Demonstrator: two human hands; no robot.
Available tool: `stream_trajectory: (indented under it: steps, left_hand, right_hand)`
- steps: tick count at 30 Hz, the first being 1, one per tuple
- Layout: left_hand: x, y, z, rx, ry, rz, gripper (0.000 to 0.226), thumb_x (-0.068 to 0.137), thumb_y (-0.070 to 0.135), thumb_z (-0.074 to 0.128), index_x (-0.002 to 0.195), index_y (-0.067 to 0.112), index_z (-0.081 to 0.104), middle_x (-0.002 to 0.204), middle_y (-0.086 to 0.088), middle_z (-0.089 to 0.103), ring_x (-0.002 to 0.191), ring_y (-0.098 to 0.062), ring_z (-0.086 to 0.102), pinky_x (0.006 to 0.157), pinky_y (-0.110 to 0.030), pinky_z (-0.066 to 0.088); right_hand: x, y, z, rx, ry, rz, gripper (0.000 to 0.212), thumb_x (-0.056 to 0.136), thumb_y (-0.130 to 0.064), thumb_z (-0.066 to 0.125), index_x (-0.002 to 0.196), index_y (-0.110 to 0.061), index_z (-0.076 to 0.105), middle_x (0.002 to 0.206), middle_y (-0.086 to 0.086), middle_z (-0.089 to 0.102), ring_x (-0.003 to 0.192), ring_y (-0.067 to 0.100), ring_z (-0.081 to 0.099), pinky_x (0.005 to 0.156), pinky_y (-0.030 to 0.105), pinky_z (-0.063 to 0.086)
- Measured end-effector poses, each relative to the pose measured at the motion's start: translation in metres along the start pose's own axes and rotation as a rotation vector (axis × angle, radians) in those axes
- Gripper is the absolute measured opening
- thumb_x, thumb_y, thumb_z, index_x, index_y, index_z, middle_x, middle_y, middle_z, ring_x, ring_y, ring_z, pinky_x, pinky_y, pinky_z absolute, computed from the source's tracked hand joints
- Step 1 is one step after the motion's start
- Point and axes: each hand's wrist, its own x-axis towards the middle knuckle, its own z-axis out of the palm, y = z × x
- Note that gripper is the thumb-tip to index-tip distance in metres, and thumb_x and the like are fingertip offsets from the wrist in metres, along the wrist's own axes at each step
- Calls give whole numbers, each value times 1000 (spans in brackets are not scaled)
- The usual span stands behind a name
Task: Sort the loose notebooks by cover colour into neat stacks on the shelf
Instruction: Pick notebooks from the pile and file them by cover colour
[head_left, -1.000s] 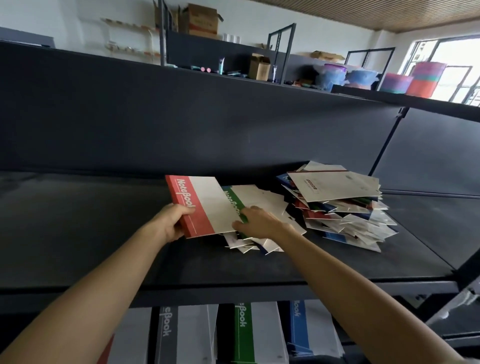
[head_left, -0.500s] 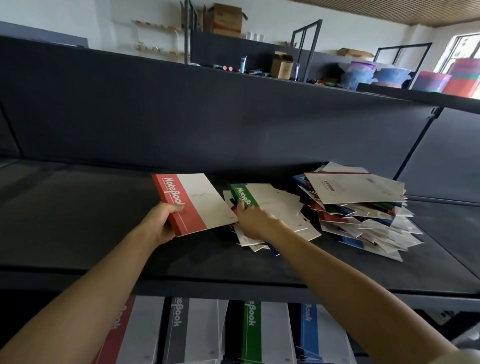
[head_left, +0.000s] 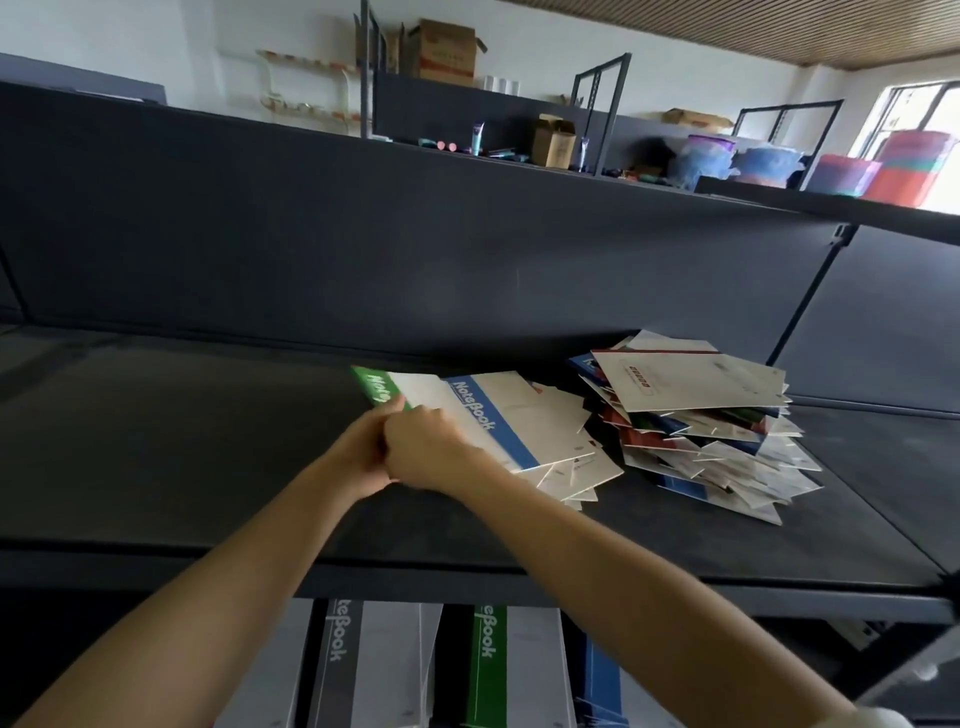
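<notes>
Nearest the camera, on the lower tier, sorted stacks of grey-banded notebooks (head_left: 337, 665), green-banded notebooks (head_left: 485, 660) and blue-banded notebooks (head_left: 602, 680) stand side by side. Above them, both forearms reach over the front lip of the dark matte shelf (head_left: 208, 457) and the hands meet, touching. The left hand (head_left: 358, 454) pinches the near corner of a green-spined white paper notebook (head_left: 382, 387), its thumb on the green band. The right hand (head_left: 428, 452) lies knuckles-up on the same cover, its fingers hidden, so its grip cannot be told. The notebook lies just beyond the fingertips, its spine slanting away to the left, with the left hand nearer the spine and open shelf on that side. It overlaps a blue-spined white notebook (head_left: 488, 415) to its right. Farther right, a loose heap of mixed-colour notebooks (head_left: 701, 431) rests against the dark back panel (head_left: 415, 260), likely most of the sorting yet to do.
</notes>
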Motion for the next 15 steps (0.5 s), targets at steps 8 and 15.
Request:
stream_trajectory:
  steps: [8, 15]
  left_hand:
    - [-2, 6, -32, 60, 185, -81, 19, 94, 8, 49, 113, 8, 47, 105, -12, 57, 96, -29, 55, 80, -46, 40]
    - [-2, 12, -39, 110, 212, -71, 14, 92, 10, 52, 106, 9, 50, 85, -9, 59, 73, -25, 57, 75, -44, 41]
  right_hand:
    - [28, 93, 42, 186, -98, 419, 45, 95, -45, 43, 120, -8, 48, 107, 11, 57, 95, 28, 57, 81, 35, 48]
    - [33, 98, 46, -84, -142, 303, 37, 96, -23, 46, 128, -4, 46, 122, 13, 59, 106, 30, 59, 84, 34, 50]
